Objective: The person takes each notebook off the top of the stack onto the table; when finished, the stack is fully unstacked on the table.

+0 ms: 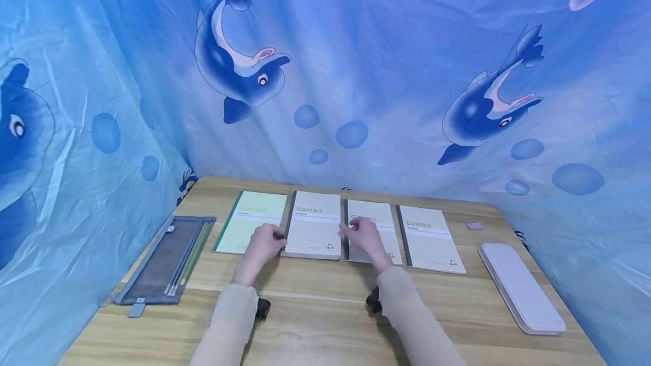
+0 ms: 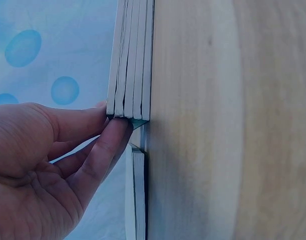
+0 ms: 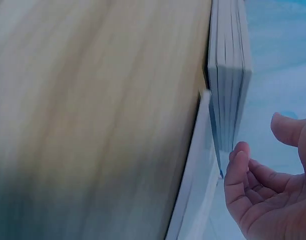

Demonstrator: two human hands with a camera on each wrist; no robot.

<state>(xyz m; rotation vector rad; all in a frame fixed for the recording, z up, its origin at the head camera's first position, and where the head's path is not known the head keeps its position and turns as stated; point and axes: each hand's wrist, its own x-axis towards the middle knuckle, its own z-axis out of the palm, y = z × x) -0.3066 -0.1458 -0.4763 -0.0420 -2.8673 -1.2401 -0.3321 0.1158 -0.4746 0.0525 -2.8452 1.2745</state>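
Note:
A stack of several white Gambit notebooks with a dark spine lies second from the left in a row. At its left edge is my left hand; in the left wrist view, that hand's fingers touch the spine side near a corner. My right hand hovers over the third notebook pile, near the stack's right edge. Seen from the right wrist, its fingers are loosely bent and hold nothing, beside the stacked notebooks. Left of the stack are pale green notebooks with a green spine.
Another white notebook lies at the row's right end. Farther right are a pink eraser and a white pencil case. A grey mesh pouch with pencils lies at left. A blue dolphin curtain borders the wooden table.

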